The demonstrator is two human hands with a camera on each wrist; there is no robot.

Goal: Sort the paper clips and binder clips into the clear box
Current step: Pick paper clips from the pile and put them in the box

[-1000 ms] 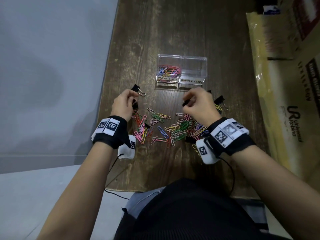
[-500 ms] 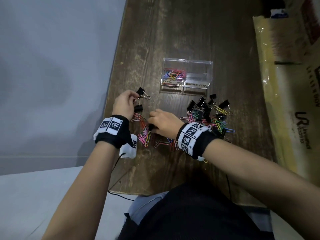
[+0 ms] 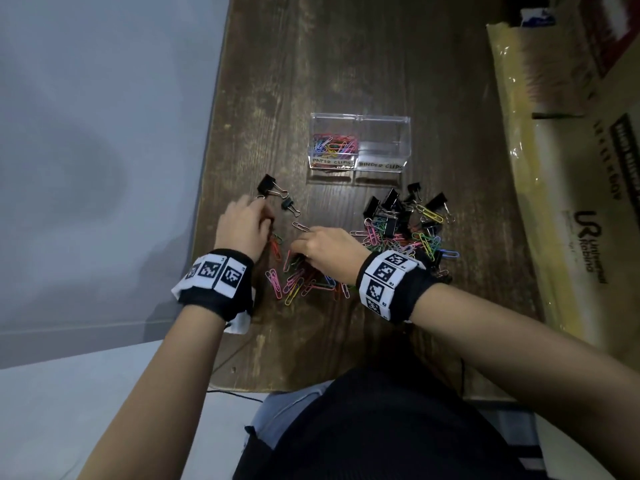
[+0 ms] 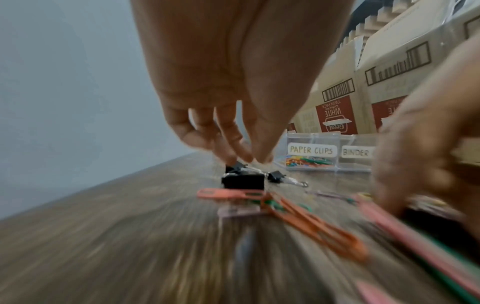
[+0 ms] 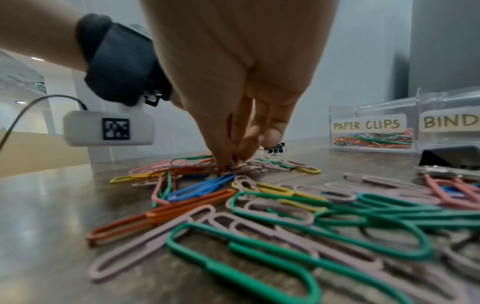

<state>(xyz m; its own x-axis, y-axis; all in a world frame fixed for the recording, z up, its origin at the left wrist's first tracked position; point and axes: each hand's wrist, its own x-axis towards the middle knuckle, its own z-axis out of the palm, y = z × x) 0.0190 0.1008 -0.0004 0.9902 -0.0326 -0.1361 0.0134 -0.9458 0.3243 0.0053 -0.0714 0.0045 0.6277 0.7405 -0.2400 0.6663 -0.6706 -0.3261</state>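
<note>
The clear box [image 3: 360, 119] stands mid-table; its "PAPER CLIPS" half [image 5: 369, 131] holds coloured clips, while the "BINDER CLIPS" half [image 3: 381, 147] looks empty. Coloured paper clips [image 3: 298, 282] lie in a loose pile near me. More of them, mixed with black binder clips [image 3: 388, 209], lie to the right. My left hand [image 3: 259, 202] pinches the wire handle of a black binder clip [image 3: 267, 186] on the table, which also shows in the left wrist view [image 4: 242, 181]. My right hand [image 3: 299, 252] reaches across into the near pile, fingertips [image 5: 244, 148] pinched on something small and dark, seemingly a binder clip.
A small binder clip [image 3: 289, 205] lies just right of my left hand. Cardboard boxes [image 3: 571, 168] wrapped in plastic line the table's right side. The table's left edge [image 3: 207, 202] runs close to my left hand. A cable hangs off the near edge.
My right hand has crossed from the right-hand pile to the near left pile and pinched down into it. My left hand stays at the binder clip.
</note>
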